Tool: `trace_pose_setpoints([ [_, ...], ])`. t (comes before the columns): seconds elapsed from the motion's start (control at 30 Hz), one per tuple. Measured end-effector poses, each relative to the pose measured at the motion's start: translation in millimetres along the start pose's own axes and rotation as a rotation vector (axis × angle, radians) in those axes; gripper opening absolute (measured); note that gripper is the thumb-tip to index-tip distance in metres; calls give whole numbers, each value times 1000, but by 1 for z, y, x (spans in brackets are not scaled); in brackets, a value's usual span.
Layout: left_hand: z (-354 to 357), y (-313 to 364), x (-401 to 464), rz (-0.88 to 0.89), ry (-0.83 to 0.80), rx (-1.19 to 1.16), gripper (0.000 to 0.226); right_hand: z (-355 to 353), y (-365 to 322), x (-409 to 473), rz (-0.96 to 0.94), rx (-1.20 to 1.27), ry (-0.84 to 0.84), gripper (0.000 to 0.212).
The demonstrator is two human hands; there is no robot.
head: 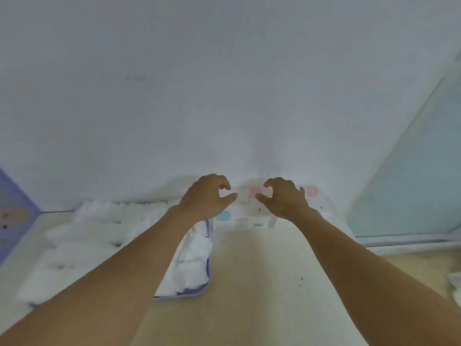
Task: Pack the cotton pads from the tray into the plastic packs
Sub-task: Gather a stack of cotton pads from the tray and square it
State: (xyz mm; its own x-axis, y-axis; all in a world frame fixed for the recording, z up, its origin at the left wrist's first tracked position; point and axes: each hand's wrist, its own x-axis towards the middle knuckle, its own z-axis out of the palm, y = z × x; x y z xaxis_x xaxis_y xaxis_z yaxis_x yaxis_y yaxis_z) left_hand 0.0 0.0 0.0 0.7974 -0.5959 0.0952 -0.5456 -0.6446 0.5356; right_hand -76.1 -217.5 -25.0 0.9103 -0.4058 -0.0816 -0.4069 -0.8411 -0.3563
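A clear plastic pack (245, 217) printed with pink and blue shapes lies at the back of the table against the wall. My left hand (207, 198) and my right hand (285, 198) are both on its far part, a short gap between them. On each hand the fingers curl and the thumb points inward, pinching the film. Left of the pack, a blue-rimmed tray (208, 260) holds several white cotton pads (192, 255). My left forearm crosses over it and hides its middle.
A white wall rises right behind the pack. The wooden table (249, 283) runs toward me between my forearms. A pale blue panel (411, 186) stands at the right, and a purple object (12, 203) is at the far left edge.
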Motion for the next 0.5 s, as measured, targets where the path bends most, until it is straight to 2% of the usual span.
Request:
trace_pose_setpoints([
  [0.1, 29, -11, 11, 36, -22, 35, 35, 20, 34, 15, 25, -176, 63, 61],
  [0.27, 62, -23, 12, 130, 0, 24, 33, 47, 73, 13, 16, -169, 200, 59],
  [0.37, 75, -26, -2, 153, 2, 70, 33, 50, 74, -7, 46, -172, 203, 57],
  [0.5, 81, -19, -42, 189, 62, -35, 37, 56, 70, -66, 79, -177, 177, 65],
])
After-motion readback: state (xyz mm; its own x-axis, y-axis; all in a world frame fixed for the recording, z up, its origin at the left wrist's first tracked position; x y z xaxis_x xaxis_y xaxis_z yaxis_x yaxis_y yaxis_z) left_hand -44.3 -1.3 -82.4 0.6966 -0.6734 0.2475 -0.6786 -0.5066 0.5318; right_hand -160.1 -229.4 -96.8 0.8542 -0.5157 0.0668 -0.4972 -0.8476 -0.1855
